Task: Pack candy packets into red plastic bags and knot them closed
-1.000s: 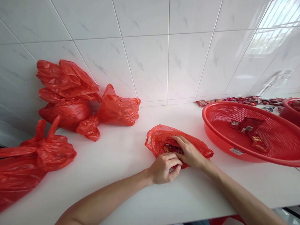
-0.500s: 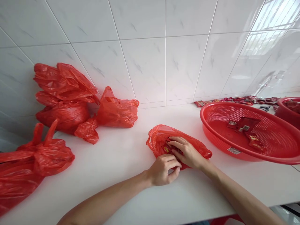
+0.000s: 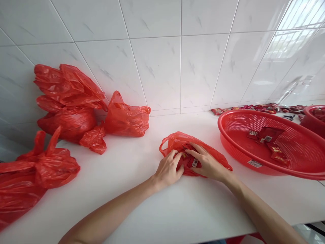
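A red plastic bag point(image 3: 217, 154) lies on its side on the white table, its mouth facing left. Inside its opening are small red snack packets point(image 3: 187, 162), one with a white label. My right hand point(image 3: 207, 164) reaches over the bag, thumb and fingers around a packet. On the left side of the mouth, my left hand point(image 3: 166, 171) has fingers and thumb apart, its fingertips at the bag's edge beside the packets. Parts of the packets are hidden under my fingers.
To the right, a red perforated basket point(image 3: 243, 164) holds a few red packets. More packets point(image 3: 266, 107) line the wall, with another red basket point(image 3: 308, 120) at the far right. Filled red bags point(image 3: 127, 120) stand at the back left; a tied one point(image 3: 22, 183) is nearer.
My left hand has moved up and left from the bag's near edge to its mouth, its fingers spreading. My right hand has shifted slightly, and more of the packets shows between the hands.
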Motion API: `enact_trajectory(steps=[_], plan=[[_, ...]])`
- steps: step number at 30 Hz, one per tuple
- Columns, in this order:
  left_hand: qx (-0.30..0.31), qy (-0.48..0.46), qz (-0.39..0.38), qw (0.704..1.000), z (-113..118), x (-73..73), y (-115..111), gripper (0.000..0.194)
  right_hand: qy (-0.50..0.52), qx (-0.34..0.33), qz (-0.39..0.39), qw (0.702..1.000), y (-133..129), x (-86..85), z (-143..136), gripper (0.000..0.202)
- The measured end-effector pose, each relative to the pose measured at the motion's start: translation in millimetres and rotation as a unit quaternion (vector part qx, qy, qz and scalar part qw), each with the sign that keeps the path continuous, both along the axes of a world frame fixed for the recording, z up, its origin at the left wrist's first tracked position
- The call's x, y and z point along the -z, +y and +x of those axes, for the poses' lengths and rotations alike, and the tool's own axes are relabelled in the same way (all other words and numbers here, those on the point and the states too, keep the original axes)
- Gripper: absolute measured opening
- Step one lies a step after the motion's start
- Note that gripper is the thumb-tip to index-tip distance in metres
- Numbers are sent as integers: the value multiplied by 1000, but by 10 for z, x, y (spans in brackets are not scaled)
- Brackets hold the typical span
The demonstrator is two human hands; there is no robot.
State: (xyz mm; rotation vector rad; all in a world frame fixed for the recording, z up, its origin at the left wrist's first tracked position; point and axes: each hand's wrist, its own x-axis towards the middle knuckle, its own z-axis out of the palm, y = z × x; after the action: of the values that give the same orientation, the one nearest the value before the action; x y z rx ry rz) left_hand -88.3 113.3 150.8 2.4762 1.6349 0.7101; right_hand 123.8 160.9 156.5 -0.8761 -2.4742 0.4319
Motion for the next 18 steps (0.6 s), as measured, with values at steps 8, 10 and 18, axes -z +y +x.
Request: enact_trajectory(steps=[8,10,18], plan=[[-47,50,-30,997,-20,-34,19,42,-50,-5,-50,997,1,-203,70,24],[-56,63,-49,995,-12,-55,17,45,-58,12,-54,997,9,-197,70,37],[-74,64,-79,992,2,-148,24,34,-71,31,-74,994,28,-121,97,57]])
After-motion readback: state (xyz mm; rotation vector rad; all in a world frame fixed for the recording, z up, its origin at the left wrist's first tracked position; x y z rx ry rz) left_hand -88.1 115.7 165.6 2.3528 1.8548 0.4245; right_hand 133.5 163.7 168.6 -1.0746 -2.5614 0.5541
